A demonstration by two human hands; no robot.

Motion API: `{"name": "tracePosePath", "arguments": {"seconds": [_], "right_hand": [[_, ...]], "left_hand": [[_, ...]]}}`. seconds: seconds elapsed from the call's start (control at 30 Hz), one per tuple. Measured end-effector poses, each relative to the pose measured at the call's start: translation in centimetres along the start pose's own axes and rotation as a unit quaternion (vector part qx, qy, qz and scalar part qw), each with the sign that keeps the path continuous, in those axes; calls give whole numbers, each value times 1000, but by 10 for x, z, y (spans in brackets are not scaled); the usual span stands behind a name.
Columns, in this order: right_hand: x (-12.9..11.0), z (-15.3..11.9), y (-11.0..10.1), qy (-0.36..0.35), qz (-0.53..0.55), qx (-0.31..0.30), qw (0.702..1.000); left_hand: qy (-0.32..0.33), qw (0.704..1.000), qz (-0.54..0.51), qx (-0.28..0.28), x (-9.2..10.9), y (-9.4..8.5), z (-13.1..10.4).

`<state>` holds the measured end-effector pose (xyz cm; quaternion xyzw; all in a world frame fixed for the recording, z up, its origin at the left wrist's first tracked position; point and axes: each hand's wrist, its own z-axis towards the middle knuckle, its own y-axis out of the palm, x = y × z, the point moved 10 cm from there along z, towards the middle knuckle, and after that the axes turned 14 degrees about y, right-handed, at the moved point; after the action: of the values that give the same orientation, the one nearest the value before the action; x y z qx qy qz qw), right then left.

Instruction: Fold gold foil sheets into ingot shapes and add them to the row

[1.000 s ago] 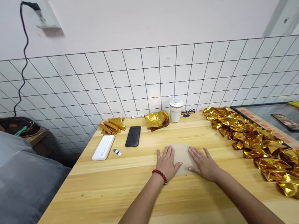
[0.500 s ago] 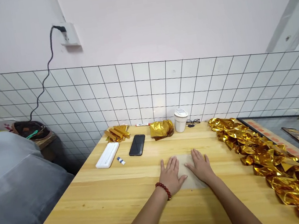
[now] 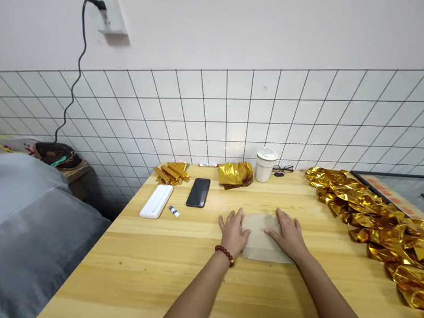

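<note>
A thin, pale sheet of paper (image 3: 260, 239) lies flat on the wooden table (image 3: 164, 271). At its left edge rests my left hand (image 3: 234, 236), fingers spread, a red bead bracelet on the wrist. My right hand (image 3: 288, 235) lies over the sheet's right side with its fingers stretched out. Neither hand grips anything. Beyond them sits a stack of gold foil sheets (image 3: 234, 173). Along the right side runs a long row of folded gold foil pieces (image 3: 379, 222).
At the back stand a white lidded cup (image 3: 264, 166), glasses (image 3: 282, 170) and a marker (image 3: 208, 164). A black phone (image 3: 198, 192), a white power bank (image 3: 157, 201), a small blue-and-white item (image 3: 174, 211) and gold strips (image 3: 172, 173) lie left. A person in grey (image 3: 29, 237) sits left.
My left hand has shifted left off the middle of the sheet, baring more of it. The right hand stays on the right side. The view has tilted down and turned slightly.
</note>
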<state>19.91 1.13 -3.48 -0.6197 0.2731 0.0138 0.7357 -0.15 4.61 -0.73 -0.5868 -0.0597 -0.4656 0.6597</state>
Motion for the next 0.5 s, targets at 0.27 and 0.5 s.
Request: {"name": "tracePosePath", "arguments": {"seconds": [0.27, 0.5], "right_hand": [[6, 0, -19, -12, 134, 26, 991], [18, 3, -24, -19, 218, 53, 974]], "left_hand": [[0, 1000, -14, 26, -2, -4, 0], [8, 999, 30, -9, 1, -2, -1]]}}
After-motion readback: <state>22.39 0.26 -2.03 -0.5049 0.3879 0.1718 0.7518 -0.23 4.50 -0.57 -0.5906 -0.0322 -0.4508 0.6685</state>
